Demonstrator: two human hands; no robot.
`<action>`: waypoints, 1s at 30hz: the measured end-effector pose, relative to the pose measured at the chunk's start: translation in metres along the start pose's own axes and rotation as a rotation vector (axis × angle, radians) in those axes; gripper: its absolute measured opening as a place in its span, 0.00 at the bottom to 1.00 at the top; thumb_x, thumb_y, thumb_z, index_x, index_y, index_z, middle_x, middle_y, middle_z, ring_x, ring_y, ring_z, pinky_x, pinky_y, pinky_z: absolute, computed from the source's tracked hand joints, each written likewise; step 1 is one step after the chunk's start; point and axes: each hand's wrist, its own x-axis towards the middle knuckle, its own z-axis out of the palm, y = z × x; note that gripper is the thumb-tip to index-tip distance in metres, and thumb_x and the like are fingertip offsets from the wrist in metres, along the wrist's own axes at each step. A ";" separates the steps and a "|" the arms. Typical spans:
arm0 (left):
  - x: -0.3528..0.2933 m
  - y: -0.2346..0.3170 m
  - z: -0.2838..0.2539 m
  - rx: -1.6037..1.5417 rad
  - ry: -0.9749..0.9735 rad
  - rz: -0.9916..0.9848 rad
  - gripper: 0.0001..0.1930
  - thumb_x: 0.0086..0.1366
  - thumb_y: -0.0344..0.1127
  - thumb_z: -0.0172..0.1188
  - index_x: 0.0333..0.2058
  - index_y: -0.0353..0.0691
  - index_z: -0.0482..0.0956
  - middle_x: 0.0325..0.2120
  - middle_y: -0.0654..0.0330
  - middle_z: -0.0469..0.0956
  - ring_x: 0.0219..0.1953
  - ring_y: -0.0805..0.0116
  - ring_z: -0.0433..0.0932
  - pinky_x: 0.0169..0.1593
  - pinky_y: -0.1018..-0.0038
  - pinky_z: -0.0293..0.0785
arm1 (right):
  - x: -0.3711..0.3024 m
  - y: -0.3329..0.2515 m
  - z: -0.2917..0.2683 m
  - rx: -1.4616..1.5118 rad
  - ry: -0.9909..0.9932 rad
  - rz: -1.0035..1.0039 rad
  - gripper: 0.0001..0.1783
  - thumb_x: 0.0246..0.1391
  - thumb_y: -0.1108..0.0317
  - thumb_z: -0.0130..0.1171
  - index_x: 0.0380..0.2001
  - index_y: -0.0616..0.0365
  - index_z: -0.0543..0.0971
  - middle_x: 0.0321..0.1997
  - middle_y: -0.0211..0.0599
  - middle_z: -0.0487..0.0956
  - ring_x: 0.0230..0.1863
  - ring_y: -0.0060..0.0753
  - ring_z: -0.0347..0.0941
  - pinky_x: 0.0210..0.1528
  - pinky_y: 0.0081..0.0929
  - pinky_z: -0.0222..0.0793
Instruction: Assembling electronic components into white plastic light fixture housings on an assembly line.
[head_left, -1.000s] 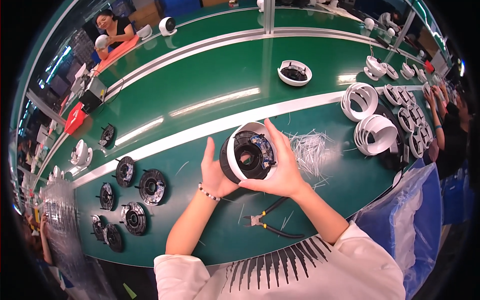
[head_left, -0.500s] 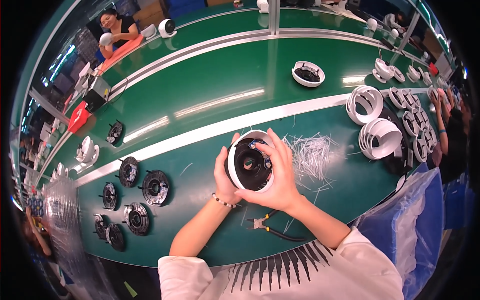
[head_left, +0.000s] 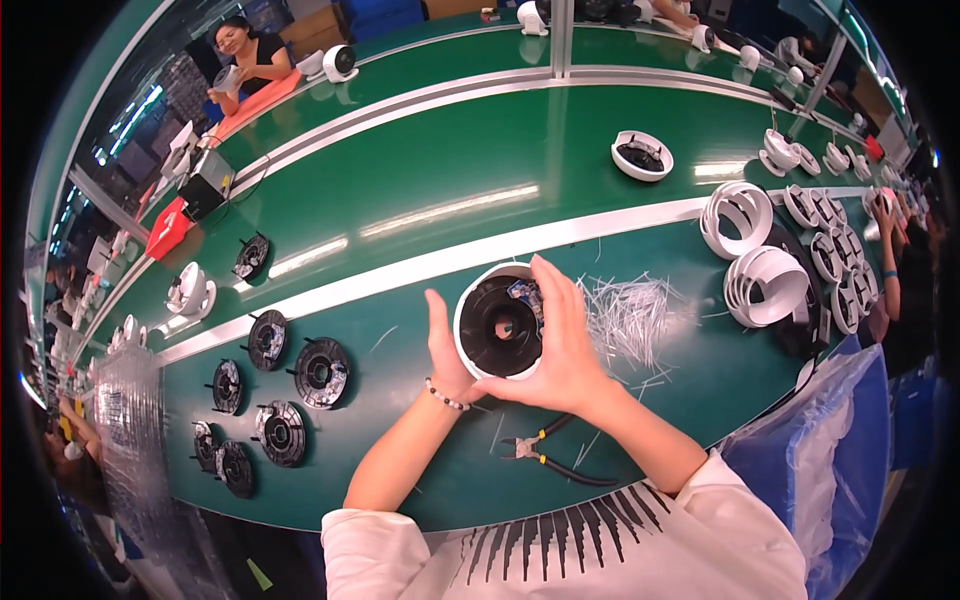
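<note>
Between my hands, over the near table, sits a white round housing (head_left: 459,338) with a black disc (head_left: 486,349) inside it. The disc has a hole in its centre, and a small blue circuit board (head_left: 524,292) shows near its upper right. My right hand (head_left: 567,353) grips the housing's right side, fingers along the far rim and thumb at the near edge. My left hand (head_left: 448,349) cradles the left side; one digit stands up off the rim, and the remaining fingers are hidden behind the housing. Side cutters (head_left: 540,446) with black-and-yellow handles lie just below, jaws apart.
Several black discs with boards (head_left: 322,373) lie at left. Cut white strips (head_left: 632,318) are heaped to the right, beside stacked white rings (head_left: 765,286). Another white housing (head_left: 643,157) rests on the far green surface. A blue bin (head_left: 850,440) lined with plastic stands at near right. Other people work nearby.
The right-hand fingers have drawn back from the board inside to the housing's rim. A digit of my left hand has lifted off the left edge. The view has shifted slightly.
</note>
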 end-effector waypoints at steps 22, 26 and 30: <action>0.043 -0.029 -0.006 0.184 0.284 0.216 0.24 0.56 0.46 0.38 0.45 0.35 0.66 0.41 0.54 0.70 0.45 0.61 0.69 0.49 0.66 0.64 | -0.014 0.046 -0.005 0.111 0.152 0.135 0.61 0.22 0.49 0.69 0.57 0.61 0.47 0.59 0.53 0.48 0.60 0.57 0.42 0.60 0.45 0.41; 0.093 -0.018 0.003 0.292 0.440 0.257 0.20 0.60 0.40 0.36 0.46 0.35 0.63 0.45 0.54 0.68 0.48 0.61 0.67 0.52 0.63 0.62 | -0.020 0.088 -0.102 0.042 0.288 0.124 0.33 0.26 0.62 0.69 0.42 0.57 0.72 0.47 0.42 0.70 0.49 0.36 0.64 0.50 0.31 0.60; 0.160 0.012 -0.037 0.393 0.318 0.071 0.12 0.62 0.38 0.39 0.38 0.37 0.65 0.42 0.51 0.69 0.46 0.59 0.68 0.50 0.58 0.64 | -0.054 0.124 -0.208 -0.289 0.884 0.476 0.16 0.33 0.73 0.61 0.32 0.59 0.75 0.23 0.32 0.75 0.20 0.24 0.70 0.24 0.22 0.65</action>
